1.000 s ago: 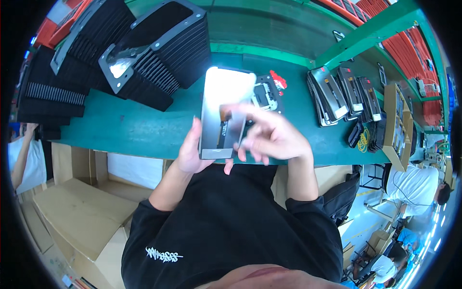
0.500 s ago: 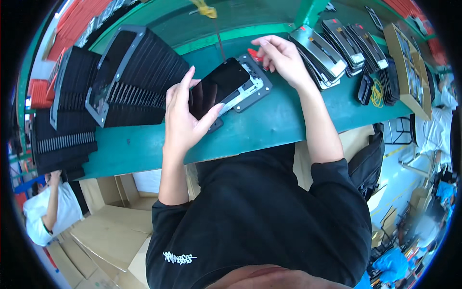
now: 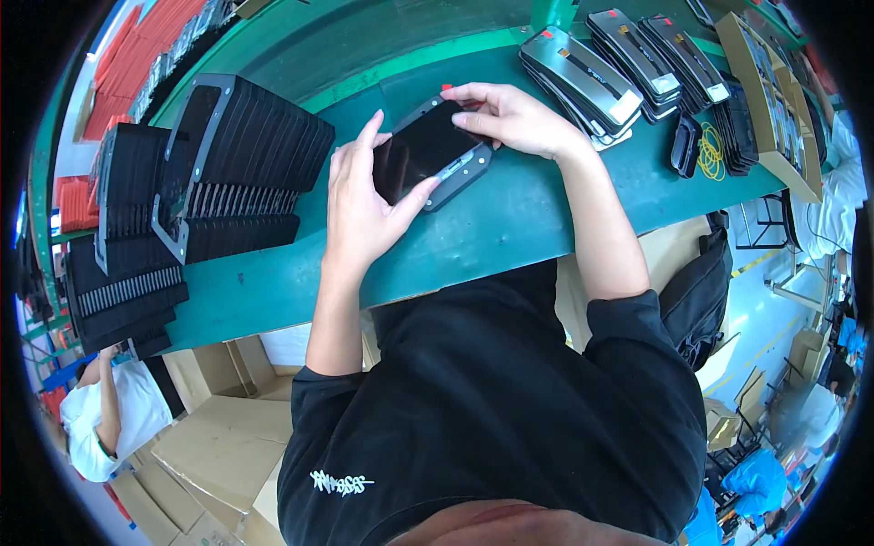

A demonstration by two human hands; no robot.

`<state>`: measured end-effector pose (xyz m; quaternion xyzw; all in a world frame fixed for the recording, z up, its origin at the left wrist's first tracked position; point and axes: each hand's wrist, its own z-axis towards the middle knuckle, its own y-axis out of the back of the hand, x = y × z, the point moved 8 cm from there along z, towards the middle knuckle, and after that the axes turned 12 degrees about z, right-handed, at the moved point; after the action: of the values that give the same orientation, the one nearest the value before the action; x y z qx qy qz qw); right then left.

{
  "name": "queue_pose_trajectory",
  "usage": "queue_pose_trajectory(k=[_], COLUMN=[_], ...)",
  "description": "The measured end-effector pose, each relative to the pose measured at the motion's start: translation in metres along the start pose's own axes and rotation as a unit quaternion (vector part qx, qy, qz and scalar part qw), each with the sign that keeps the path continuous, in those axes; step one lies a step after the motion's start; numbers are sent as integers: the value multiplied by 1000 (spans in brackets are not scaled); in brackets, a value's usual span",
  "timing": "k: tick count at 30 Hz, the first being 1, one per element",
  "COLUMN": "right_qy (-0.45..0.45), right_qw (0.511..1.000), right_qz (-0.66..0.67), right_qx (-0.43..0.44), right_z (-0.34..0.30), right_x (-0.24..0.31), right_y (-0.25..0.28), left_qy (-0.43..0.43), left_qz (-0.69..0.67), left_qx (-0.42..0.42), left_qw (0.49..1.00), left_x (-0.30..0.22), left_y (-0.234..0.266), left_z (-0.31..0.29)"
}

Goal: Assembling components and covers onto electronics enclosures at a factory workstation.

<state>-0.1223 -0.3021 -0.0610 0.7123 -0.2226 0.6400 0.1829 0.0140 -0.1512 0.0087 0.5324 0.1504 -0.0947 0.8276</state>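
A black glossy phone screen (image 3: 421, 153) lies tilted across a dark grey holding frame (image 3: 469, 179) on the green bench. A thin silvery edge of the phone body (image 3: 452, 167) shows along the screen's near side. My left hand (image 3: 371, 205) grips the screen's lower left end, thumb along the near edge and fingers on the far edge. My right hand (image 3: 519, 120) is bent over the upper right end, its thumb and fingertips on the screen and frame there. A small red thing (image 3: 446, 88) peeks out beyond my right fingers, mostly hidden.
Tall stacks of black frames (image 3: 250, 136) stand on the left of the green bench (image 3: 510, 223). To the right are piles of silvery phone panels (image 3: 583, 77), yellow rubber bands (image 3: 711, 153), a black tray (image 3: 685, 146) and a cardboard box (image 3: 769, 109). Another person (image 3: 118, 409) is at lower left.
My right hand has come down and left onto the screen's upper end from near the red thing. The screen now covers most of the silvery phone body that showed before. My left hand keeps its grip.
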Motion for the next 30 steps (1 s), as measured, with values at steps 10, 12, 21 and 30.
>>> queue_pose_trajectory(k=[10, 12, 21, 30], right_qy=[84, 68, 90, 155], right_qw=[989, 990, 987, 961], right_qz=[-117, -117, -132, -227], right_qx=[-33, -39, -34, 29], right_z=[-1, -2, -1, -1], right_x=[7, 6, 12, 24], right_y=[-6, -7, -8, -11], left_qy=[-14, -12, -4, 122], left_qz=[41, 49, 50, 53], left_qx=[-21, -15, -37, 90], left_qw=[999, 999, 998, 987], left_x=[5, 6, 1, 48], left_y=[7, 6, 16, 30], left_z=[-21, -23, -24, -64])
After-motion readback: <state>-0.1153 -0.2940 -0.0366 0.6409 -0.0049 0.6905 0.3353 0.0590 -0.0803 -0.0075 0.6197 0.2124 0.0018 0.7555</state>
